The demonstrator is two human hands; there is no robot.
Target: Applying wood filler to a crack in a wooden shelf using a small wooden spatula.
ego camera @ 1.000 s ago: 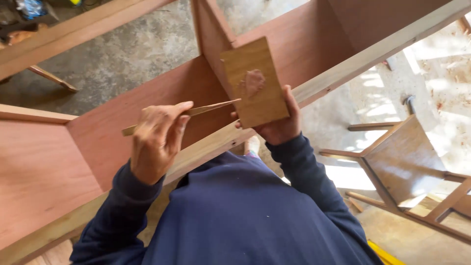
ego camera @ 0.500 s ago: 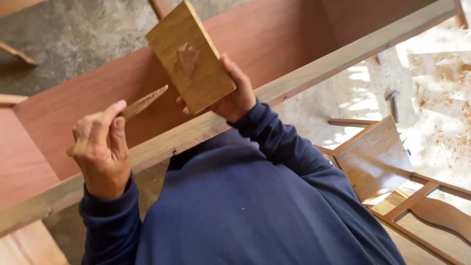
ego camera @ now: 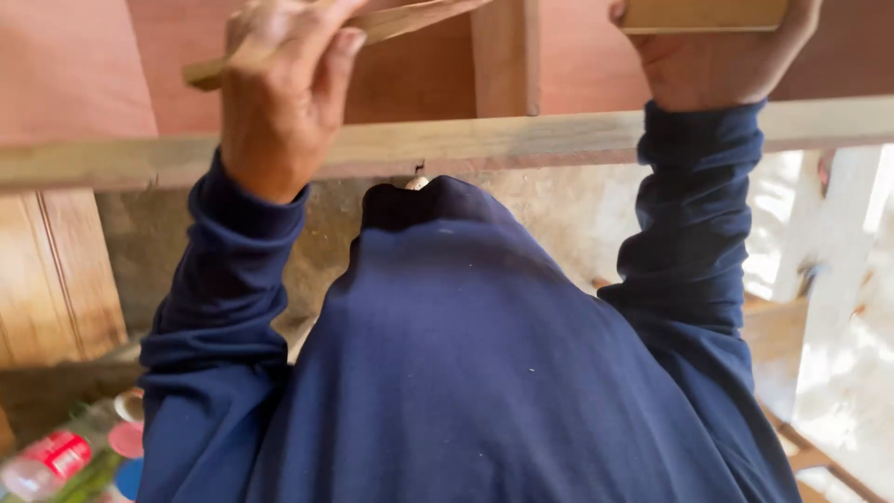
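Note:
My left hand (ego camera: 279, 93) is closed around a thin wooden strip (ego camera: 410, 19) that slants up to the right across the top of the view. My right hand (ego camera: 712, 61) grips the lower edge of a flat wooden board (ego camera: 703, 13), most of which is cut off by the top edge. Both hands are raised above a pale wooden rail (ego camera: 484, 142) that runs across a reddish plywood panel (ego camera: 84, 65). An upright wooden piece (ego camera: 506, 56) stands between my hands. My dark blue sleeves and shirt fill the lower half.
Another plywood panel (ego camera: 51, 279) stands at the left. Plastic bottles and small round lids (ego camera: 70, 456) lie at the bottom left. Pale wooden frame pieces (ego camera: 819, 307) are at the right on a bright, dusty floor.
The view has tilted down and closer to my body. Both hands have risen towards the top edge, so the board is now mostly out of view. Each hand still holds its piece of wood.

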